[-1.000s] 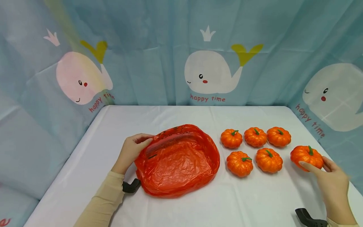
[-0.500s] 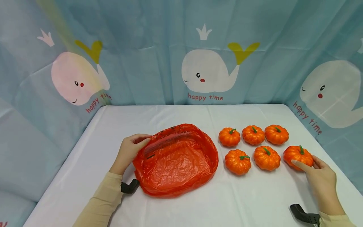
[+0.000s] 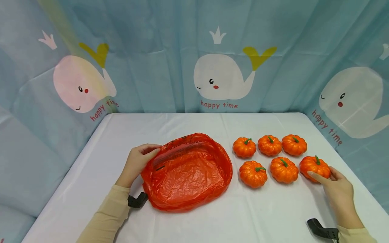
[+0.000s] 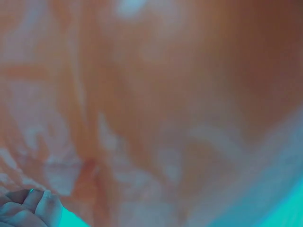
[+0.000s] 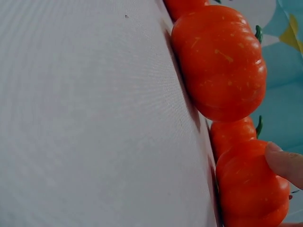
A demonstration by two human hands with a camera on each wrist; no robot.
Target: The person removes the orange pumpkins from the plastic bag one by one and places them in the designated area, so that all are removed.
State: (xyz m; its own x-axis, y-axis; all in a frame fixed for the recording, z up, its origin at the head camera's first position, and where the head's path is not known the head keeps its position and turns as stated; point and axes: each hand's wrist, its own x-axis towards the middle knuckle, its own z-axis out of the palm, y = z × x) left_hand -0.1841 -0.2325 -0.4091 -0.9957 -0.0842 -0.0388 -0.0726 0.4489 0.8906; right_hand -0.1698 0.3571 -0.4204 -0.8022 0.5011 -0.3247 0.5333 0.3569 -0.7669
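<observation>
A red plastic bag [image 3: 188,175] lies spread with its mouth wide and its rim raised like a shallow bowl. My left hand [image 3: 138,163] pinches the bag's upper left rim between thumb and fingers; in the left wrist view the film [image 4: 142,104] fills most of the picture, blurred. My right hand [image 3: 338,190] grips a small orange pumpkin [image 3: 314,167] with a green stem, thumb on the near side and fingers behind. In the right wrist view this pumpkin [image 5: 253,184] sits low at the table surface under the thumb [image 5: 286,163].
Several more small pumpkins [image 3: 284,169] stand in two rows between the bag and my right hand. All rest on a white-covered table [image 3: 258,216]. Blue curtains [image 3: 164,77] with printed whales hang behind and at both sides. A black wrist mount [image 3: 322,231] juts from the right forearm.
My right hand has brought its pumpkin left and down, beside the end of the near row. My left hand keeps its hold on the bag rim. The view has shifted slightly.
</observation>
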